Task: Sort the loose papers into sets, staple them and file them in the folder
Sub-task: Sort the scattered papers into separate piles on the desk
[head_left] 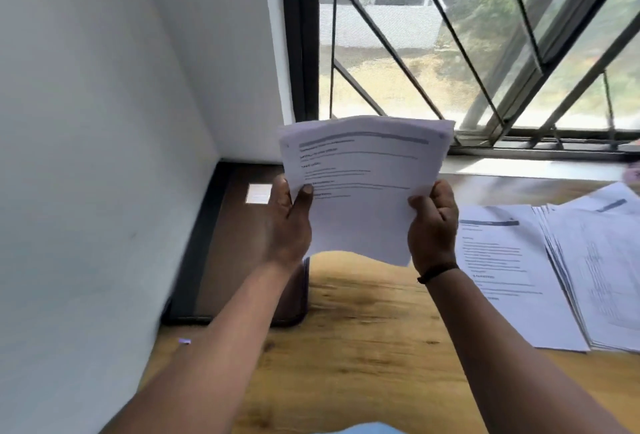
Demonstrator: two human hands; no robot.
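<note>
we hold a set of printed papers (pixel 360 187) up above the wooden desk (pixel 353 329), in front of the window (pixel 450 35), with the sheets nearly upright and their top edges slightly fanned. our left hand (pixel 289 222) grips the left edge of the set, thumb (pixel 304 196) lying across the printed face and the other fingers hidden behind the sheets. our right hand (pixel 433 225) grips the lower right edge, its fingers curled round the paper, and a dark band (pixel 437 273) sits on that wrist. the dark brown folder (pixel 239 243) lies closed and flat on the desk at the left, tucked against the white wall (pixel 104 122), with a small white label (pixel 258 193) on its cover; our left forearm crosses over it. to the right, more loose papers (pixel 571 271) lie flat on the desk, a single printed sheet nearest us and a fanned stack just beside and partly over it, well apart from the folder. the text on the sheets is too blurred to read. a tiny purple scrap (pixel 184 341) lies near the folder's front corner.
</note>
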